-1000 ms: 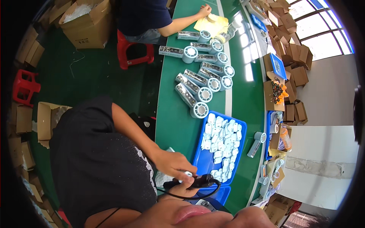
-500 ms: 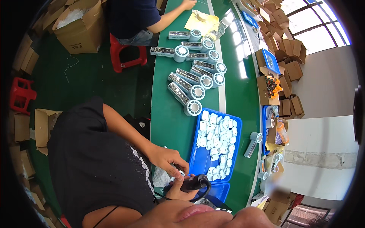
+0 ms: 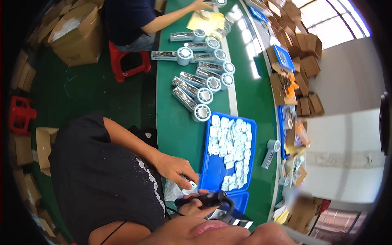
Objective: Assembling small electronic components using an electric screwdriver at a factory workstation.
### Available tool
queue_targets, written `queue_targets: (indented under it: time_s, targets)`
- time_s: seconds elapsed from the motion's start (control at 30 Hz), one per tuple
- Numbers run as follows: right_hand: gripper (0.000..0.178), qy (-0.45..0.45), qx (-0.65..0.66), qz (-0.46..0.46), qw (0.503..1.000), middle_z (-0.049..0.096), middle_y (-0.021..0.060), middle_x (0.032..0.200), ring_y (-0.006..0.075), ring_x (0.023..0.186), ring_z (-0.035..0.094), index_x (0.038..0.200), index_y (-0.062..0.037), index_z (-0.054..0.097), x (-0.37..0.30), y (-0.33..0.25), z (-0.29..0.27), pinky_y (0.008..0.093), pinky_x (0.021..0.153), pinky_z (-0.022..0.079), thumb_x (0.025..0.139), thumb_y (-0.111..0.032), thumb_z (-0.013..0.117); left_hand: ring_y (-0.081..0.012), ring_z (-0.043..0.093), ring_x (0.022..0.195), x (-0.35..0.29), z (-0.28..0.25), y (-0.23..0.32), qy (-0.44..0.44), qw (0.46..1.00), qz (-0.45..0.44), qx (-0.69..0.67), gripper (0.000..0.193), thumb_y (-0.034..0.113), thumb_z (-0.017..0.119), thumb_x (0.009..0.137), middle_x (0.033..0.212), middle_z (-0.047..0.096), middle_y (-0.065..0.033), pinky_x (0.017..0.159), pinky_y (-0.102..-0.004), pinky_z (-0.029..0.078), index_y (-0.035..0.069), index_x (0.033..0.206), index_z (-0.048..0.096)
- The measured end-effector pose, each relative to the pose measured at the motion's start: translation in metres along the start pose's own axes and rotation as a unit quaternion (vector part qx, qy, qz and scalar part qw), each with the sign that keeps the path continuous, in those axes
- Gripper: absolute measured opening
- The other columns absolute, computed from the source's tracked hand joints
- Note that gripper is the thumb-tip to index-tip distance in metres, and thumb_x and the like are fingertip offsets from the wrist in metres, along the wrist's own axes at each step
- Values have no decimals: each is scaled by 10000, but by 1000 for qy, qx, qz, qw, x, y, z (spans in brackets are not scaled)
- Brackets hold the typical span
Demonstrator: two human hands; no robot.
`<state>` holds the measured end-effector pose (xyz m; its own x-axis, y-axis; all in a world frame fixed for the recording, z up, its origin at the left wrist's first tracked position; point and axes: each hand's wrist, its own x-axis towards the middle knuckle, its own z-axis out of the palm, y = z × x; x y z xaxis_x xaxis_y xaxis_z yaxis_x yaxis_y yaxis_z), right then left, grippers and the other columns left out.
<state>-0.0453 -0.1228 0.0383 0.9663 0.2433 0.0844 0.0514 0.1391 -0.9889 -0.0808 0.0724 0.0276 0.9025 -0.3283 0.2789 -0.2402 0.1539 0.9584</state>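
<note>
My left hand (image 3: 175, 168) is closed, its thumb and fingers on a small white plastic piece (image 3: 189, 188) with a hole in it. Close below it, my right hand (image 3: 192, 208) wraps round a black corded tool (image 3: 210, 199), shaped like an electric screwdriver. The tool hides part of the right fingers. Just right of both hands, a blue tray (image 3: 209, 173) holds many similar pale plastic pieces (image 3: 230, 141). Beyond the tray lie several light-blue handheld fans (image 3: 201, 112), with round heads and open handles showing silvery insides.
A second blue tray (image 3: 241, 201) adjoins the first. One fan (image 3: 271, 154) lies apart to the right. At the far end another person's hand (image 3: 200, 5) reaches over the green table (image 3: 175, 134) near a yellow sheet (image 3: 204, 25). A red stool (image 3: 128, 65) and cardboard boxes (image 3: 79, 47) stand left.
The view has shifted slightly, moving the table things left and up. The white piece shows more of its face below my left thumb. A fan has appeared beside the other person's hand.
</note>
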Motion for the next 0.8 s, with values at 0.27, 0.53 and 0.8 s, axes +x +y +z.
queue_targets:
  time_s: [0.27,0.53,0.8]
  targets:
    - [833,244,20,-236,940,576,162,740,204,439,496,1250,-91,363,21,-51,-48,309,390,451,808,-793,435,-290,616,701,31,0,-5,9,999,32,30,659,623,372,966,790,608,-107,628,-371,477,8,956,608]
    - [856,325,-103,-339,877,531,121,607,207,383,463,1200,-94,368,54,-84,-65,331,376,426,821,-851,236,-268,565,631,58,36,-39,-24,999,47,14,676,613,295,986,737,571,-97,575,-368,436,16,889,597]
    - [837,308,-21,-241,920,531,120,597,175,382,450,1153,-85,393,57,-68,-74,325,362,421,825,-843,260,-324,613,708,50,44,-48,-68,992,98,51,513,500,423,986,834,631,-110,613,-388,487,25,958,615]
